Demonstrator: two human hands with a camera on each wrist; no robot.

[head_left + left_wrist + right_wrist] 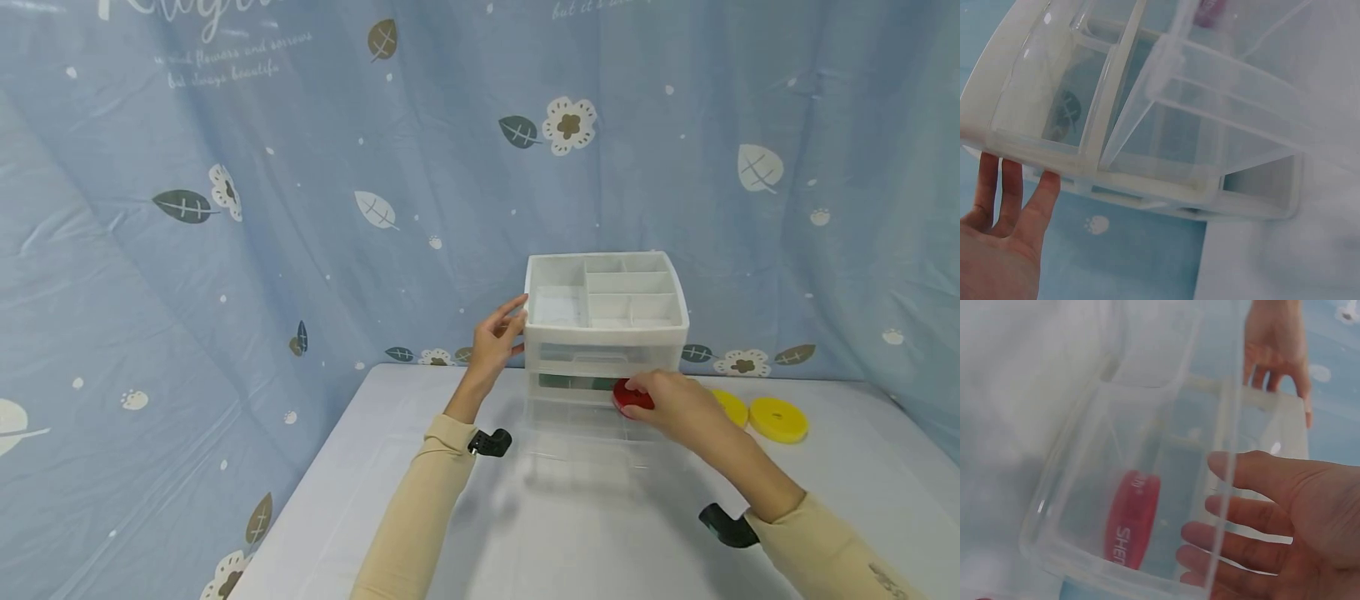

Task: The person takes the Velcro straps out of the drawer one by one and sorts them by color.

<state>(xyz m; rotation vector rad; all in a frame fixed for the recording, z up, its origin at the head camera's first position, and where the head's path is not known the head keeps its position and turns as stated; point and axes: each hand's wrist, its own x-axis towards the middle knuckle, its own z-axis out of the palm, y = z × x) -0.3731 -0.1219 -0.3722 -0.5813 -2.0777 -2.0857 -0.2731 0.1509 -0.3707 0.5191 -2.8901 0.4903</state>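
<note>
A white-topped unit of clear drawers (606,336) stands on the table, one clear drawer (1235,119) pulled out at its front. My left hand (495,343) is at the unit's left side, straight fingertips (1047,184) touching its edge. At the pulled-out drawer is my right hand (678,408), overlapping a red disc (627,398) in the head view. From the right wrist, this disc (1133,519), with white lettering on its rim, shows through the clear plastic. There the right hand (1272,525) has its fingers spread, with a small gap between fingertips and disc.
Two yellow discs (778,419) lie on the table to the right of the unit, one partly behind the right hand. The unit's top tray (558,304) has several compartments. A blue patterned curtain (450,167) hangs behind the white table (390,467).
</note>
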